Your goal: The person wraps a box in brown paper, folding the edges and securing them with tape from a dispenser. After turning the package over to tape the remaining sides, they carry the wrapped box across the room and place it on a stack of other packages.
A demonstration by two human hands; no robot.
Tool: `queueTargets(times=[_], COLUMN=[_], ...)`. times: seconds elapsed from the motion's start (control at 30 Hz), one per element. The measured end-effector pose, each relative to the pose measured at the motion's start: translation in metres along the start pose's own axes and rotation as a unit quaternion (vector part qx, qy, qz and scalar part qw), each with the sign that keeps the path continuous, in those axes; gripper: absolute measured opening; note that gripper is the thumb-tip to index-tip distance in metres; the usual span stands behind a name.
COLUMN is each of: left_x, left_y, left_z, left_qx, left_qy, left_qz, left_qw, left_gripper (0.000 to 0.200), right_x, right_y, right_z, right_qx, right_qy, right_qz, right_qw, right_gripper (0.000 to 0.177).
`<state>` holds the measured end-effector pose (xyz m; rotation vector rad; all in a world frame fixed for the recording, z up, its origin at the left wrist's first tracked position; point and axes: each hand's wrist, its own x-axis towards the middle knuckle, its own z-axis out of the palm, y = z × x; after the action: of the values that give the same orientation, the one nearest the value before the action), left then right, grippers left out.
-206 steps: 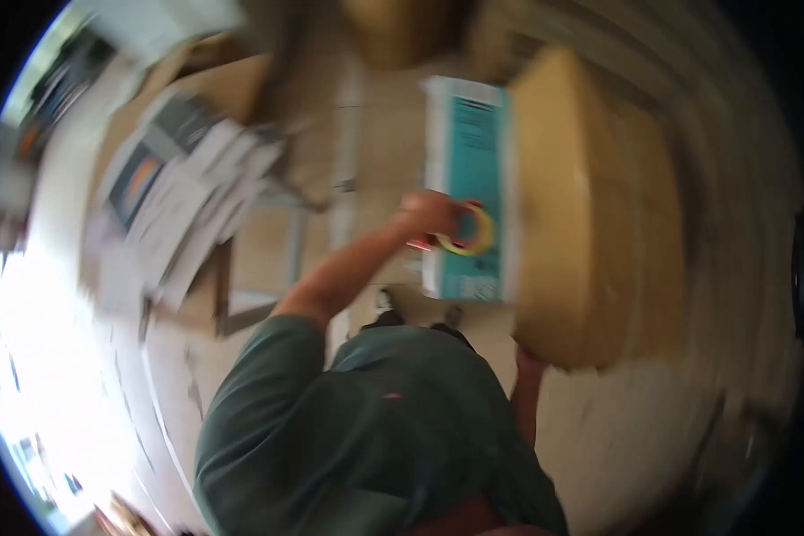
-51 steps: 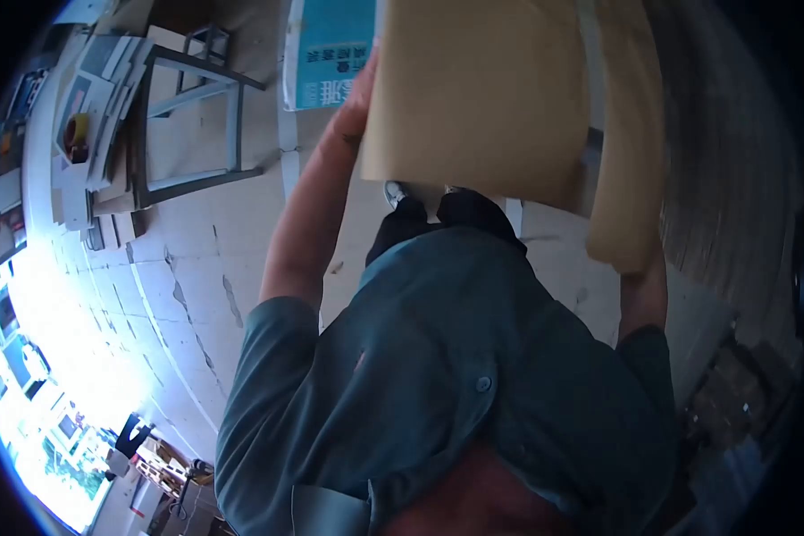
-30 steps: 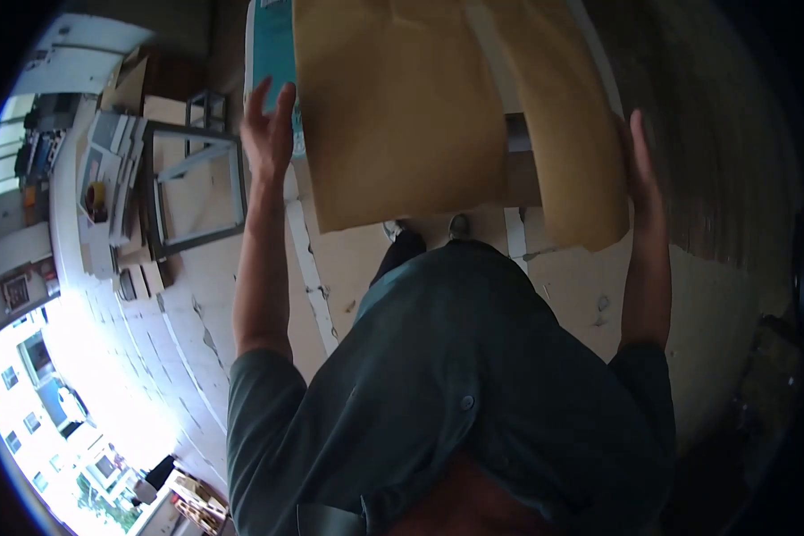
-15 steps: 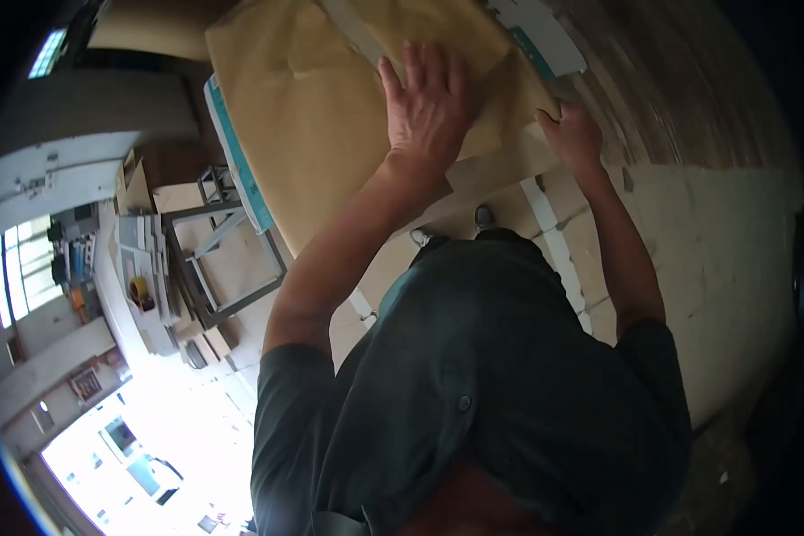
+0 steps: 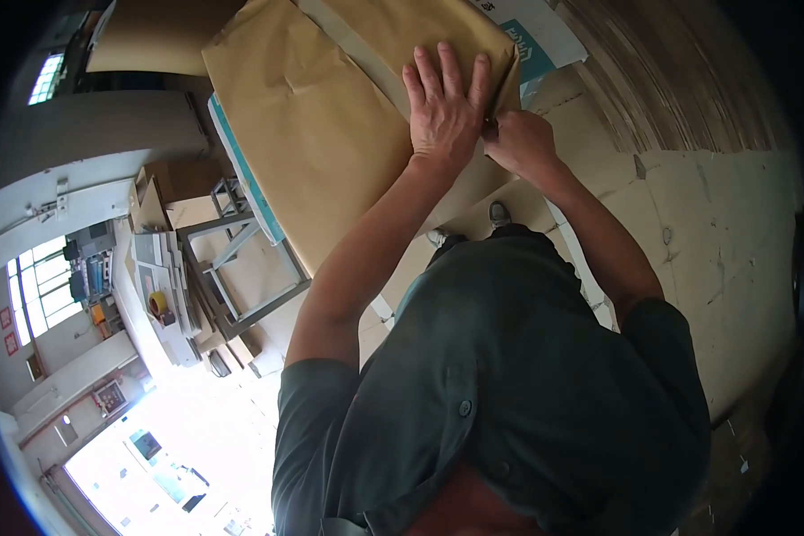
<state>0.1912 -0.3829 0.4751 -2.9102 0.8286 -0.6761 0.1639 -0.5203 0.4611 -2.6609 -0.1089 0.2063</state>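
Note:
A large package in brown kraft paper (image 5: pixel 322 143) lies in front of me at the top of the view. A paler strip (image 5: pixel 357 49), perhaps tape, runs across its top. My left hand (image 5: pixel 447 112) presses flat on the paper near the right corner, fingers spread. Close beside it, my right hand (image 5: pixel 520 143) is closed on the paper at the package's near right edge. Its fingertips are partly hidden there. Beneath the package, a white and teal printed sheet or carton (image 5: pixel 538 49) sticks out on the right and left.
Stacked flat cardboard (image 5: pixel 661 80) stands at the upper right. To the left are a grey metal frame (image 5: pixel 255 304) and a pile of boards (image 5: pixel 165 295) with a yellow tape roll (image 5: pixel 158 305) on it. My feet are on the tiled floor (image 5: pixel 679 268).
My right hand has moved left, drawing the paper's right edge in against the package. My left hand has shifted slightly right and stays flat. More of the printed teal sheet shows.

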Motion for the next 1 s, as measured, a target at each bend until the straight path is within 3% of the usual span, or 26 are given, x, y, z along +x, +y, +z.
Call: queueTargets(times=[0.03, 0.13, 0.27, 0.33, 0.43, 0.53, 0.63, 0.67, 0.77, 0.8, 0.9, 1.0], left_x=[-0.001, -0.001, 0.0, 0.005, 0.005, 0.0, 0.003, 0.001, 0.0, -0.001, -0.001, -0.001], left_y=[-0.001, -0.001, -0.003, -0.008, -0.009, -0.003, 0.0, -0.001, -0.003, -0.002, 0.001, 0.0], left_z=[0.002, 0.003, -0.013, -0.024, -0.035, -0.02, -0.008, -0.006, -0.006, -0.006, -0.007, -0.009], left_qx=[0.011, 0.012, -0.013, -0.023, -0.134, -0.094, -0.048, -0.018, 0.015, 0.011, 0.004, 0.002], left_qy=[-0.001, -0.004, -0.046, -0.067, -0.048, -0.027, -0.022, -0.03, -0.032, -0.031, -0.032, -0.035], left_qz=[0.004, 0.003, 0.013, 0.02, -0.005, -0.015, -0.015, -0.007, -0.015, -0.01, -0.013, -0.015], left_qw=[1.0, 1.0, 0.999, 0.997, 0.99, 0.995, 0.998, 0.999, 0.999, 0.999, 0.999, 0.999], left_gripper=[0.067, 0.065, 0.063, 0.063, 0.084, 0.086, 0.087, 0.088, 0.087, 0.087, 0.086, 0.086], right_x=[0.002, 0.005, 0.008, 0.012, 0.013, 0.015, -0.001, -0.006, -0.001, -0.001, -0.008, -0.004], right_y=[0.002, 0.007, 0.006, 0.019, 0.032, 0.043, 0.065, 0.079, 0.121, 0.119, 0.106, 0.1], right_z=[0.001, -0.001, -0.009, -0.005, 0.002, 0.004, 0.031, 0.041, 0.062, 0.069, 0.091, 0.105], right_qx=[0.01, 0.028, 0.041, 0.133, 0.212, 0.261, 0.547, 0.544, 0.484, 0.479, 0.613, 0.591], right_qy=[-0.007, -0.02, -0.112, -0.133, -0.174, -0.226, -0.206, -0.215, -0.129, -0.135, -0.305, -0.281], right_qz=[-0.01, -0.025, -0.07, -0.132, -0.148, -0.137, -0.042, -0.041, 0.186, 0.181, 0.225, 0.215], right_qw=[1.0, 0.999, 0.99, 0.973, 0.95, 0.928, 0.81, 0.81, 0.845, 0.848, 0.693, 0.725], right_gripper=[0.03, 0.025, 0.021, 0.027, 0.031, 0.036, 0.035, 0.035, 0.041, 0.041, 0.041, 0.039])
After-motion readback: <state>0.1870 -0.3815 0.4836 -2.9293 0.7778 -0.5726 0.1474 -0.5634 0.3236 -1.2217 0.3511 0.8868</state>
